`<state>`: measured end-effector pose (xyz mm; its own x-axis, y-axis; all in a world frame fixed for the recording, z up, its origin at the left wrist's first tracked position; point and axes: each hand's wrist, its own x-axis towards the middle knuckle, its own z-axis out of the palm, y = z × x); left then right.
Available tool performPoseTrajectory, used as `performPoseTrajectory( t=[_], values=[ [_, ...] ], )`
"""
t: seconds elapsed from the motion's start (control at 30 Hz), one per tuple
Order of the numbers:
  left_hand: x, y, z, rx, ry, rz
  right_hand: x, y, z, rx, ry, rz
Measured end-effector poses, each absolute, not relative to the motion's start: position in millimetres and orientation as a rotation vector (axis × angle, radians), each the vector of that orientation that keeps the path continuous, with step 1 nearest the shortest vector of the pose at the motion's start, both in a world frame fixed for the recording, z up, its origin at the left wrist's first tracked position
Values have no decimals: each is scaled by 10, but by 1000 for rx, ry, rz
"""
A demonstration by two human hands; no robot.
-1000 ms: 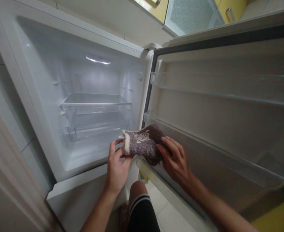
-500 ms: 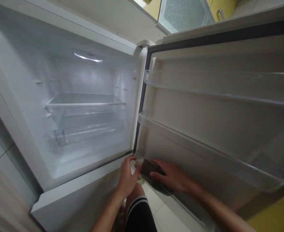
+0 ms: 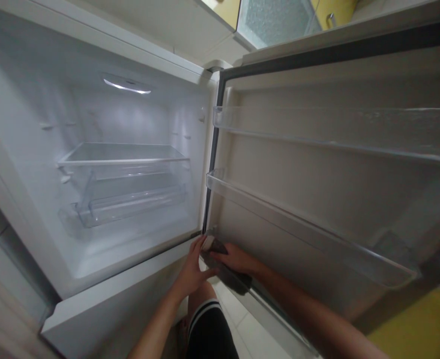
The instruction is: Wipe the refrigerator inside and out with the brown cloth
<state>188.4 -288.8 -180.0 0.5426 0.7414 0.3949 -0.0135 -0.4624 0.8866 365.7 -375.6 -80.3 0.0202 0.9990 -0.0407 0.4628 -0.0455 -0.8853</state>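
Note:
A dark purple-grey cloth (image 3: 217, 246) lies inside the lowest clear bin (image 3: 227, 275) of the open fridge door, near the hinge end. My right hand (image 3: 237, 260) lies on top of it with the fingers curled down, pressing it against the bin. Beside it, my left hand (image 3: 193, 271) grips the hinge end of that bin, fingers wrapped over the rim. Most of the cloth is hidden under my right hand.
The fridge interior (image 3: 104, 164) holds a glass shelf (image 3: 122, 152) and a clear drawer (image 3: 126, 204). Two more clear door shelves (image 3: 310, 229) sit higher on the door. My knee in dark shorts (image 3: 212, 329) is below. Yellow cabinets (image 3: 332, 10) are overhead.
A second ago both hands held the cloth up in front of the fridge. They moved down and the cloth went into the lowest door bin; my right hand has slid it toward the hinge.

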Motion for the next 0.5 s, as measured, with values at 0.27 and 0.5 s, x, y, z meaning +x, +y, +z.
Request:
performPoseTrajectory(
  t=[0.27, 0.5],
  values=[
    [2002, -2934, -1780, 1950, 827, 917, 4364, -4488, -670, -2128, -1589, 1182],
    [2199, -3087, -1676, 2085, 1005, 893, 4317, -3853, -745, -2029, -1601, 1211]
  ],
)
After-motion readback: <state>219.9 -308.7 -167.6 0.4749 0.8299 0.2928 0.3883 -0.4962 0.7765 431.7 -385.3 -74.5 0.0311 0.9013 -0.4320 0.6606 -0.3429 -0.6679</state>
